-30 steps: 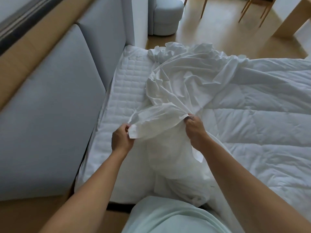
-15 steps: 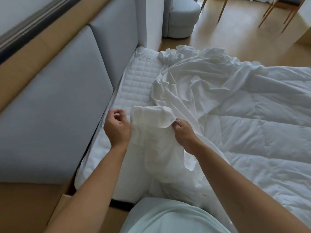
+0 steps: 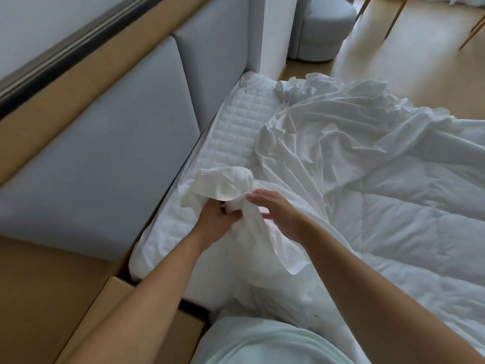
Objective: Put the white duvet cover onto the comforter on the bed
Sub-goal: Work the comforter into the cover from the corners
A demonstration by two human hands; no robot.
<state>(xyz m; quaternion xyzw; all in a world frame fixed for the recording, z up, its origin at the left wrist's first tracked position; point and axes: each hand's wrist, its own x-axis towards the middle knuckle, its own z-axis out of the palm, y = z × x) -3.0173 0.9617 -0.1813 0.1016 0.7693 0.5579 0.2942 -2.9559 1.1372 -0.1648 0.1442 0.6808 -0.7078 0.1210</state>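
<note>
The white duvet cover (image 3: 328, 143) lies crumpled across the upper middle of the bed, with one corner bunched up near the bed's left side. My left hand (image 3: 215, 222) grips that bunched corner from below. My right hand (image 3: 275, 211) hovers just right of the bunch with its fingers straight, touching the fabric lightly. The quilted white comforter (image 3: 409, 227) spreads over the right half of the bed, partly under the cover.
A bare strip of quilted mattress (image 3: 236, 132) runs along the grey padded headboard (image 3: 110, 158) on the left. A wooden ledge (image 3: 44, 279) borders the near left corner. A grey round chair (image 3: 322, 24) and wooden chair legs (image 3: 393, 19) stand on the floor beyond.
My right hand let go of the cover's edge and opened. My left hand moved right and took hold of the bunched corner, which now stands higher.
</note>
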